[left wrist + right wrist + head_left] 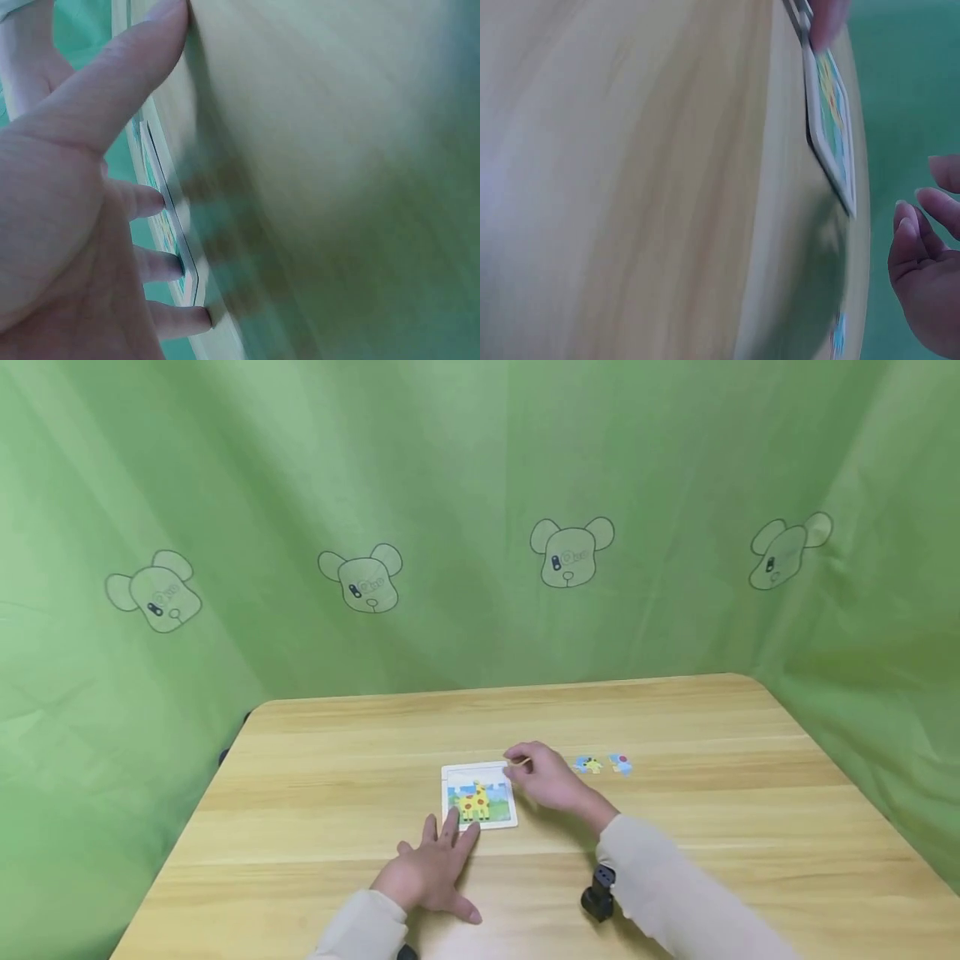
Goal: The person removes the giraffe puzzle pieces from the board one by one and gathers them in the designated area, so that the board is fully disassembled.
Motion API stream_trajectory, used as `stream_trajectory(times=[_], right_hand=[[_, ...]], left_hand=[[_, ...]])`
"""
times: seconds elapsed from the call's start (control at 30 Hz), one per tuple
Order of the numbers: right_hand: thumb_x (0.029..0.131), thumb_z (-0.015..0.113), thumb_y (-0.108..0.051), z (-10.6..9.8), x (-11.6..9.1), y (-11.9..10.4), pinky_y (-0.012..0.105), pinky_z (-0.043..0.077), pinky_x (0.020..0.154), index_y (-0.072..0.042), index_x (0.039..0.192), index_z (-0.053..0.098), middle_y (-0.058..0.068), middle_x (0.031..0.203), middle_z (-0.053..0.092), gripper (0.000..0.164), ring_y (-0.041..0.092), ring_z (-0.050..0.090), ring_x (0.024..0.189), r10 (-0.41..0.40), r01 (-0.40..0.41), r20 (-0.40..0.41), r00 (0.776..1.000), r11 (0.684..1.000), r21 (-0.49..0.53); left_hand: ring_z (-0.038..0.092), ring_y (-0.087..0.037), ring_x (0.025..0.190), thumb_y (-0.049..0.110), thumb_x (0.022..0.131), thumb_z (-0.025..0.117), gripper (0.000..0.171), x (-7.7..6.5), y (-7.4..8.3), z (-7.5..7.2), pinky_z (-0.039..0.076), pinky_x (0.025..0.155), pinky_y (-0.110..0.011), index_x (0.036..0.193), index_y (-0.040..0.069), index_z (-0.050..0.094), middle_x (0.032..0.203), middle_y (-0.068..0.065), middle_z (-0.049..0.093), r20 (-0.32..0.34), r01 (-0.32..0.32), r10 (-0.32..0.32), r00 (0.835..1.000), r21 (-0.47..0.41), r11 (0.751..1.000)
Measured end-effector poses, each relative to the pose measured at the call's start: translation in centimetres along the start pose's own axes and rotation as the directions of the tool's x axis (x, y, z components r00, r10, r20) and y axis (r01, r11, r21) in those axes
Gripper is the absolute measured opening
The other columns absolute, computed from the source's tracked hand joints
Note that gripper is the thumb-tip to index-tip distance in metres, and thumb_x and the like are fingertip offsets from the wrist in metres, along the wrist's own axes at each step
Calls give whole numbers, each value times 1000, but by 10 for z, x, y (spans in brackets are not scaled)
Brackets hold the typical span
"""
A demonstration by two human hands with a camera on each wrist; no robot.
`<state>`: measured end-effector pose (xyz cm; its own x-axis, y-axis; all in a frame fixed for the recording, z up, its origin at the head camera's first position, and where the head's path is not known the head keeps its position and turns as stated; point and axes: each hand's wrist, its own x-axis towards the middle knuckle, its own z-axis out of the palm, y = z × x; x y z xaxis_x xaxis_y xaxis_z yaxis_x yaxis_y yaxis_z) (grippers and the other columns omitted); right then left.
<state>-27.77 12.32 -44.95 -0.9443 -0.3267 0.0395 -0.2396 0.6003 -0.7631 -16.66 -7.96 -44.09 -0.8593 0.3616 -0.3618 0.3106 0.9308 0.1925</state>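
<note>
Four bears [572,557] bear illegible lettering; left hand [435,868] splayed at giraffe puzzle's [480,803] near edge; right hand [551,782] curled, gripping or not, I can't tell.

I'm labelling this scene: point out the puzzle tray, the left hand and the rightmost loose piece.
Puzzle tray [472,775]: head view, bare upper recess.
Left hand [433,870]: head view, back of hand.
Rightmost loose piece [622,765]: head view, middle.

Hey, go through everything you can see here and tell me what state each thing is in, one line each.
Puzzle board: flat, giraffe picture partly filled in, far strip bare.
Two loose pieces: on the table, apart from each other, right of the board.
Right hand: fingers bent, pinching a thin piece, seen edge-on.
Left hand: fingers spread, at the board's near edge.
Curtain: hanging, creased.
</note>
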Motion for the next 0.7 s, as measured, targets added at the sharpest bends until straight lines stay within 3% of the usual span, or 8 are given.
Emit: stream_trajectory(times=[0.27,0.5,0.7], right_hand=[[92,60,-16,31,12,-20,34,51,84,-2,119,61,10,109,60,31,18,57,93,-45,51,104,994,997,-55],[89,62,-14,48,18,-24,36,50,83,1,114,63,8,97,57,29,18,53,89,-72,93,176,982,989,-114],[88,62,-14,56,18,-22,35,48,79,-1,106,66,6,93,54,23,17,50,84,-66,97,182,981,981,-168]], left_hand=[[16,-47,139,68,59,72,116,3,-2,3,32,93,-73,151,22,19,158,-14,9,13,6,-6,1000,21,1000],[14,-46,140,68,60,71,115,2,-4,2,31,94,-73,152,23,17,158,-14,7,34,12,-13,999,22,1000],[13,-46,140,68,61,70,114,2,-4,2,30,94,-74,152,24,17,159,-14,6,32,4,-5,999,17,1000]])
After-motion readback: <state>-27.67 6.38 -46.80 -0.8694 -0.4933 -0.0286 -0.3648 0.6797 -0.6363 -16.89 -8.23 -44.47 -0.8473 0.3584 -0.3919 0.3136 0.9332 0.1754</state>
